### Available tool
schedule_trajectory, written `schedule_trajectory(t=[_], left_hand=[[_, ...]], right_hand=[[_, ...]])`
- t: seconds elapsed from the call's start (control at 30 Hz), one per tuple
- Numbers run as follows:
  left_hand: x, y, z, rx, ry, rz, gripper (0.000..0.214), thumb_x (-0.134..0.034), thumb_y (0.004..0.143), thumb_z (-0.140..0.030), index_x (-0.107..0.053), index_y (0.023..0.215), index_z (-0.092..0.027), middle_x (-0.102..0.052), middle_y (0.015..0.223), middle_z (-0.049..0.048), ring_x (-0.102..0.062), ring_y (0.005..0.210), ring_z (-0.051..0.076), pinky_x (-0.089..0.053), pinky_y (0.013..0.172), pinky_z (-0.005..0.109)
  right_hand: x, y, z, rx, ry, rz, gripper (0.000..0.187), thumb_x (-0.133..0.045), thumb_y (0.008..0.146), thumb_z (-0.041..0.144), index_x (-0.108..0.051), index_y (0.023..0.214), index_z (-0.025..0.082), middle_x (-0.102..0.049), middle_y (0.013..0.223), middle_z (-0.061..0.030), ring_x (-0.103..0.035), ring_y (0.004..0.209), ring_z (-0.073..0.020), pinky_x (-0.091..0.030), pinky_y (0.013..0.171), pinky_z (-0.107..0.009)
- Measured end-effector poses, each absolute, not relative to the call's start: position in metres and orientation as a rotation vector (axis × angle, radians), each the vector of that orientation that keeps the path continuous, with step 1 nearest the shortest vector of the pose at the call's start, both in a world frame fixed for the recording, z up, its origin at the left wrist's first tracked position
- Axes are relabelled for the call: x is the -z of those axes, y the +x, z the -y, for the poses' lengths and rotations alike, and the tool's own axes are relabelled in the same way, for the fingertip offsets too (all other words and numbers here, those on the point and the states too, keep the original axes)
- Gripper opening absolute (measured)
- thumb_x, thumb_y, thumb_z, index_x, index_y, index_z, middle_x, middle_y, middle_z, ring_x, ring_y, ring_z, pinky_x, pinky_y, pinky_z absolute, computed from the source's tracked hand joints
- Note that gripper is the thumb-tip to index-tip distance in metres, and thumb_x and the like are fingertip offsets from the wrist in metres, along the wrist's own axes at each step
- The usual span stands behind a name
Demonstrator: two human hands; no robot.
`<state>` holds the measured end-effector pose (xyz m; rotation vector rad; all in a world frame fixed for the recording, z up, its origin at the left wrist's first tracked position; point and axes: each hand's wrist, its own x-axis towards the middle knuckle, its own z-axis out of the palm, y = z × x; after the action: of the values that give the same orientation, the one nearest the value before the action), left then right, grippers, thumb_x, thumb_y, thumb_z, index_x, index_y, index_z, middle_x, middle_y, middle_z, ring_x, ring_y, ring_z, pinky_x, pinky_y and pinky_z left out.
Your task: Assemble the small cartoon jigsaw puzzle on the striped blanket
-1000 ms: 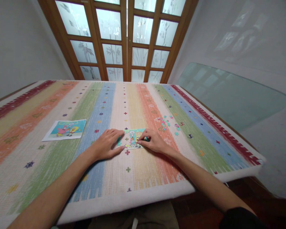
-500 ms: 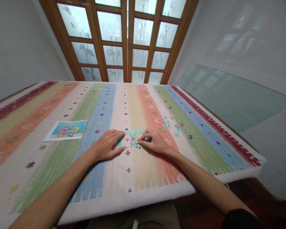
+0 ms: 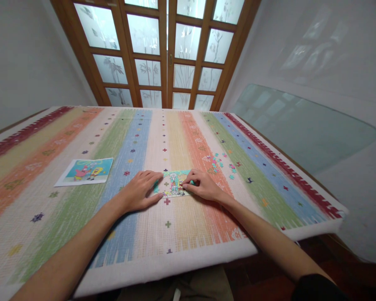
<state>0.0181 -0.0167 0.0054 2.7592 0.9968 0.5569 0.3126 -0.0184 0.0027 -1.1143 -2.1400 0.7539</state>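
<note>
A partly assembled jigsaw puzzle (image 3: 174,184) lies flat on the striped tablecloth, showing a cartoon figure in its middle. Along its left edge rests my left hand (image 3: 143,189), thumb and fingers apart, touching the puzzle's border. My right hand (image 3: 200,184) is over the right part of the puzzle, its thumb and index finger pinched on a small puzzle piece (image 3: 182,184) at the puzzle's surface. A bit of teal shows under the curled fingers. The puzzle's right edge is hidden by this hand.
Several loose puzzle pieces (image 3: 221,163) are scattered to the right, beyond my right hand. A printed picture card (image 3: 85,171) with cartoon figures lies at the left. The striped tablecloth (image 3: 150,234) covers the table. Behind it are wood-framed glass doors (image 3: 167,54).
Both hands stay almost where they were, with the right fingertips still pinching at the same spot on the puzzle. The whole view has shifted very slightly.
</note>
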Motion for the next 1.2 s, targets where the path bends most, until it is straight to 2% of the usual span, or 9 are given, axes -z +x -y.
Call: schedule_trajectory(t=[0.17,0.33,0.43,0.53,0.7,0.93,1.07,1.2], left_hand=[[-0.004,0.018,0.016,-0.553,2.761,-0.983,0.046,-0.048,0.099,-0.050,-0.050,0.133,-0.019,-0.063,0.134,0.0161,-0.059,0.119,0.034,-0.047,0.101,0.052],[-0.005,0.018,0.016,-0.559,2.764,-0.984,0.046,-0.047,0.099,-0.051,-0.050,0.133,-0.020,-0.064,0.132,0.0153,-0.059,0.119,0.033,-0.047,0.101,0.052],[-0.004,0.017,0.016,-0.570,2.778,-0.987,0.045,-0.047,0.099,-0.051,-0.050,0.132,-0.020,-0.064,0.132,0.0158,-0.059,0.119,0.033,-0.047,0.101,0.052],[-0.003,0.017,0.016,-0.575,2.782,-0.989,0.044,-0.048,0.099,-0.051,-0.050,0.132,-0.020,-0.064,0.132,0.0156,-0.059,0.119,0.033,-0.048,0.100,0.052],[-0.001,0.017,0.015,-0.580,2.785,-0.978,0.044,-0.048,0.100,-0.049,-0.049,0.132,-0.020,-0.064,0.132,0.0153,-0.059,0.119,0.033,-0.048,0.100,0.051],[-0.001,0.017,0.015,-0.573,2.800,-0.968,0.043,-0.047,0.100,-0.049,-0.048,0.133,-0.020,-0.064,0.133,0.0148,-0.059,0.118,0.032,-0.047,0.100,0.051],[-0.001,0.016,0.015,-0.577,2.794,-0.975,0.043,-0.046,0.101,-0.047,-0.048,0.133,-0.020,-0.064,0.133,0.0145,-0.059,0.118,0.033,-0.047,0.100,0.050],[-0.001,0.016,0.014,-0.569,2.801,-0.968,0.042,-0.046,0.101,-0.047,-0.048,0.133,-0.020,-0.064,0.132,0.0145,-0.060,0.118,0.032,-0.047,0.099,0.050]], right_hand=[[-0.014,0.346,-0.003,-0.756,-1.170,1.775,0.021,-0.065,0.088,0.036,-0.078,0.097,0.021,-0.066,0.076,-0.0028,-0.052,0.065,-0.0161,-0.041,0.062,-0.031],[-0.030,0.398,-0.021,-0.441,-1.302,1.473,0.023,-0.064,0.081,0.039,-0.075,0.089,0.021,-0.071,0.084,-0.0052,-0.059,0.074,-0.0195,-0.046,0.072,-0.034],[-0.034,0.429,-0.026,-0.143,-1.455,1.489,0.022,-0.060,0.080,0.034,-0.076,0.086,0.020,-0.071,0.084,-0.0067,-0.059,0.072,-0.0202,-0.047,0.075,-0.036],[-0.033,0.454,-0.028,-0.021,-1.612,1.574,0.027,-0.049,0.079,0.021,-0.076,0.084,0.019,-0.073,0.087,-0.0090,-0.065,0.082,-0.0229,-0.049,0.083,-0.037],[-0.032,0.476,-0.028,-0.067,-1.931,1.803,0.030,-0.050,0.072,0.011,-0.077,0.083,0.018,-0.077,0.088,-0.0097,-0.068,0.085,-0.0236,-0.050,0.081,-0.034],[-0.043,0.484,-0.018,-0.296,-2.074,1.955,0.009,-0.069,0.074,0.024,-0.073,0.069,0.019,-0.072,0.069,-0.0045,-0.065,0.068,-0.0206,-0.048,0.067,-0.030],[-0.045,0.485,-0.016,-0.398,-2.075,1.986,0.004,-0.072,0.073,0.023,-0.075,0.072,0.021,-0.073,0.072,-0.0031,-0.065,0.068,-0.0188,-0.048,0.065,-0.028],[-0.043,0.479,-0.018,-0.389,-2.083,2.039,0.008,-0.070,0.078,0.023,-0.078,0.079,0.021,-0.075,0.076,-0.0041,-0.066,0.069,-0.0187,-0.048,0.066,-0.027]])
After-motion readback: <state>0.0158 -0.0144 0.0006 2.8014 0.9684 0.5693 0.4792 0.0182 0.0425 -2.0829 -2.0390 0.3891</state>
